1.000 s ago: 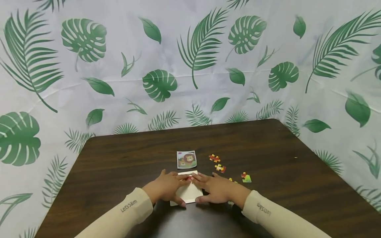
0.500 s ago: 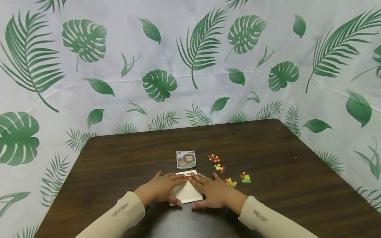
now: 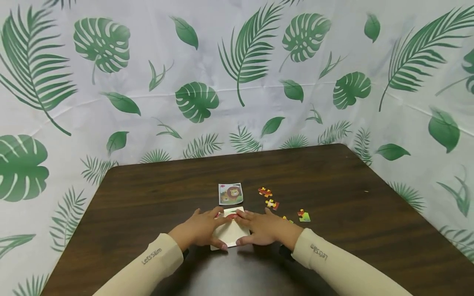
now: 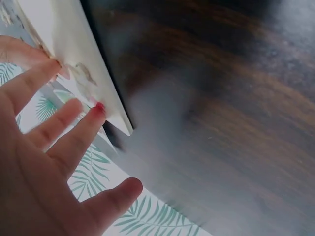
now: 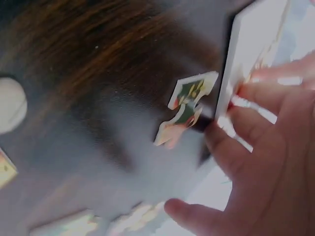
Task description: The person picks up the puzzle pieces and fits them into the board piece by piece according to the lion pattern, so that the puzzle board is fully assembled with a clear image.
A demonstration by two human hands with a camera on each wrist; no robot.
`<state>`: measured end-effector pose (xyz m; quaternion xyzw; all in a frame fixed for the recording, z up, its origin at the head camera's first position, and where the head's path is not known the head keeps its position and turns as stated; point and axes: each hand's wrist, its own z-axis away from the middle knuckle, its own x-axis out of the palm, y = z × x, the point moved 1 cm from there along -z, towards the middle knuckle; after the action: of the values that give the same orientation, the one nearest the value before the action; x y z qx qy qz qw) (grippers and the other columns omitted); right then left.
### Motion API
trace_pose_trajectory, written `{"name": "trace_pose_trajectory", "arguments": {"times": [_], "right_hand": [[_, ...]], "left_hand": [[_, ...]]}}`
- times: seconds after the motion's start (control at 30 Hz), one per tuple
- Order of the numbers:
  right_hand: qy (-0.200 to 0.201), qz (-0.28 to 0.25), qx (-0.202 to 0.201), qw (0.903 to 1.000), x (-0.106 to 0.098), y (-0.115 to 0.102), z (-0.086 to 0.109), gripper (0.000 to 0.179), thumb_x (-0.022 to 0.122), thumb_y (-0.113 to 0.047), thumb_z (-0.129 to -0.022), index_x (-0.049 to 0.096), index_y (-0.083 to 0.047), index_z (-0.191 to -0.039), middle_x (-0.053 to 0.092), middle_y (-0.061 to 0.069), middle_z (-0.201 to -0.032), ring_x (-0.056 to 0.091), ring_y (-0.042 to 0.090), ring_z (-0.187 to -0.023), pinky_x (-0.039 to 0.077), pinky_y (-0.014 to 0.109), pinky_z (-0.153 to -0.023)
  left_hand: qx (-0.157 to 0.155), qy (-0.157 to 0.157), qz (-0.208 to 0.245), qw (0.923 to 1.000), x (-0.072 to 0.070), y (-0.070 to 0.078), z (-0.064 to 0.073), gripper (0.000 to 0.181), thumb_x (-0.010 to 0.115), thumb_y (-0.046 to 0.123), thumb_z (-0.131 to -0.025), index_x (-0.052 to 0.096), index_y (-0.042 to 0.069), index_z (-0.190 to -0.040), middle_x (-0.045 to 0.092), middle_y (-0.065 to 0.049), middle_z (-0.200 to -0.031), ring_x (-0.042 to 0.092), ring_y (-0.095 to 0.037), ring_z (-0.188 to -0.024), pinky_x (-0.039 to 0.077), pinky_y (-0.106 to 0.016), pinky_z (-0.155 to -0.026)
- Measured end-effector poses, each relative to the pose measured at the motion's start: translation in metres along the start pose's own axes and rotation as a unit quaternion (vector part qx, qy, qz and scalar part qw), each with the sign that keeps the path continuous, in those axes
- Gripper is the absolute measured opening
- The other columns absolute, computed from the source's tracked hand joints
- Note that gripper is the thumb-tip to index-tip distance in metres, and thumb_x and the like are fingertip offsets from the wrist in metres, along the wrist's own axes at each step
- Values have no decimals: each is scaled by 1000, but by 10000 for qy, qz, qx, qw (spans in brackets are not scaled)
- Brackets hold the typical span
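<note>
A pale puzzle tray (image 3: 232,233) lies flat at the near middle of the table, with red and green printing showing at its far end. On its left side my left hand (image 3: 200,228) reaches over with fingers extended, fingertips on the printed part and thumb by the near edge. From the right my right hand (image 3: 266,227) mirrors this, its fingertips close to the left hand's. The right wrist view shows a loose jigsaw piece (image 5: 187,105) beside the tray, near my right fingers. Part of the printed area is hidden under the fingers.
Beyond the tray lies a lion picture card (image 3: 230,194). Several jigsaw pieces (image 3: 272,204) are scattered to the right on the dark wood table (image 3: 166,185). A round white object (image 5: 9,105) shows at the right wrist view's left edge. A leaf-patterned cloth (image 3: 148,102) hangs behind.
Both hands stay at the tray, their fingers shifting slightly over its far end. A jigsaw piece right of the right hand came more into sight, then was partly covered again. The head view tilted slightly.
</note>
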<state>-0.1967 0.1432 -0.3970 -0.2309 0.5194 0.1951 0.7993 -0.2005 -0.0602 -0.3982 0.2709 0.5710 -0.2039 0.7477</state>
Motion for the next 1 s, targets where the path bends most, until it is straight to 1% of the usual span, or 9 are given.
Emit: {"name": "trace_pose_trajectory", "arguments": {"times": [0.17, 0.3, 0.43, 0.57, 0.7, 0.77, 0.87, 0.93, 1.0], "right_hand": [[-161, -1362, -245, 9903, 4, 17, 1, 66, 37, -56, -93, 24, -22, -147, 9, -4, -153, 22, 26, -135, 14, 66, -98], [156, -1937, -438, 9800, -2, 36, 10, 66, 38, -51, -94, 23, -16, -147, 7, 0, -154, 20, 30, -135, 15, 59, -103], [738, -1987, -293, 9768, -15, 64, 25, 67, 43, -50, -94, 26, -10, -146, 18, 10, -151, 21, 32, -135, 19, 54, -104], [1097, -1817, 232, 9769, -19, 95, 39, 63, 48, -41, -94, 30, -6, -144, 26, 24, -145, 31, 40, -129, 25, 57, -100], [1221, -1747, 623, 9750, -16, 115, 44, 62, 55, -33, -93, 33, -3, -142, 37, 27, -138, 51, 38, -112, 33, 56, -95], [1202, -1833, 718, 9730, -16, 120, 44, 62, 58, -30, -92, 34, -2, -141, 54, 24, -121, 62, 31, -90, 40, 52, -89], [1125, -1951, 837, 9707, -16, 125, 43, 62, 61, -26, -90, 34, -2, -141, 64, 12, -87, 60, 19, -58, 45, 43, -77], [1065, -1989, 893, 9701, -17, 127, 41, 63, 61, -24, -90, 33, -1, -141, 60, 5, -67, 57, 19, -51, 44, 39, -71], [1029, -1988, 981, 9697, -17, 129, 40, 63, 62, -24, -89, 34, -1, -141, 58, 5, -60, 56, 20, -50, 44, 38, -70]], "left_hand": [[-60, -192, 62, 9998, 3, 0, 1, 83, 64, 63, -70, 43, 23, -139, 38, -6, -139, 33, -28, -130, 18, -65, -98], [86, -104, 159, 9998, 2, -2, 6, 82, 62, 62, -73, 37, 25, -142, 36, -5, -142, 25, -29, -134, 17, -64, -99], [81, 133, 473, 9988, -5, -8, 16, 80, 65, 58, -74, 40, 23, -141, 33, -8, -144, 26, -31, -133, 17, -64, -99], [-187, 135, 577, 9981, -9, -16, 26, 83, 70, 54, -72, 39, 23, -142, 30, -9, -146, 26, -31, -133, 15, -65, -99], [-358, 25, 619, 9974, -8, -21, 31, 87, 75, 48, -70, 35, 21, -143, 26, -10, -147, 24, -33, -134, 16, -66, -99], [-401, -14, 675, 9969, -7, -21, 31, 90, 76, 45, -69, 33, 21, -144, 26, -11, -148, 24, -34, -134, 15, -66, -99], [-445, -27, 722, 9964, -6, -21, 30, 93, 77, 46, -67, 31, 23, -145, 25, -12, -148, 24, -35, -133, 15, -66, -99], [-470, -24, 735, 9962, -5, -20, 30, 94, 78, 46, -67, 30, 24, -145, 25, -12, -148, 25, -35, -133, 16, -65, -99], [-486, -21, 739, 9961, -5, -20, 29, 95, 78, 46, -67, 30, 24, -145, 26, -12, -148, 25, -35, -133, 16, -65, -99]]}}
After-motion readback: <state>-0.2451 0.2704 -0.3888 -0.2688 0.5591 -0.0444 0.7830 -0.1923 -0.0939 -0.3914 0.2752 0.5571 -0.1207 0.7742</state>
